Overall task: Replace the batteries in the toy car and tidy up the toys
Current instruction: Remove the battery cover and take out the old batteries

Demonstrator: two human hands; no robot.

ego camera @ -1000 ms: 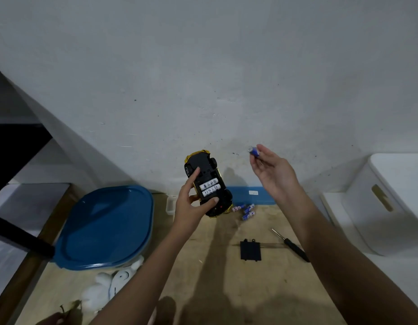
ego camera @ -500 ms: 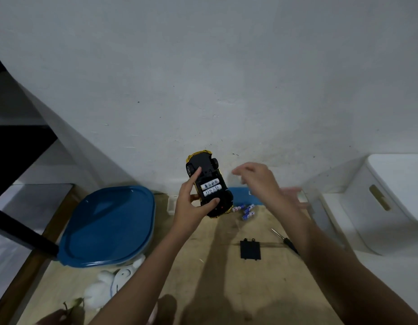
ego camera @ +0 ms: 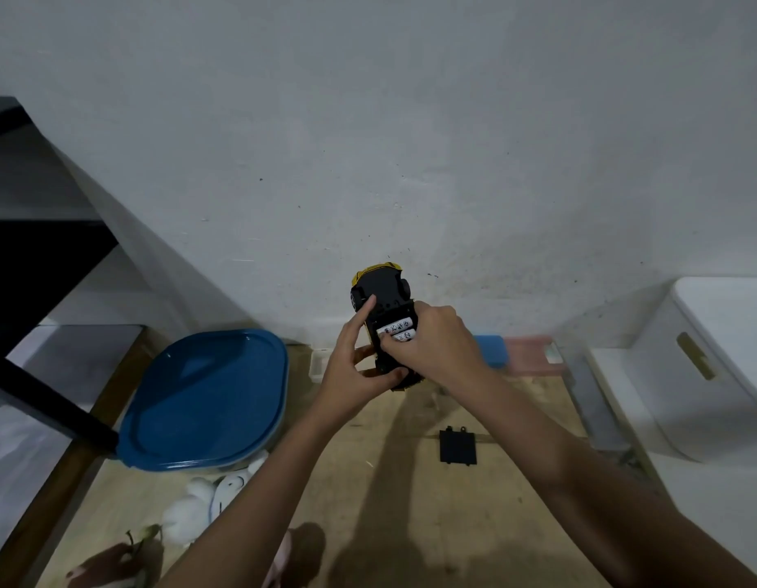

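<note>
The toy car [ego camera: 385, 290], yellow with a black underside, was held above the wooden surface [ego camera: 389, 481] in the left hand [ego camera: 351, 375], belly toward the camera. Its battery bay stood open, with two white-labelled batteries [ego camera: 397, 326] side by side inside and the right hand [ego camera: 436, 345] curled over them. The black battery cover [ego camera: 458, 446] lay flat below, well apart.
</note>
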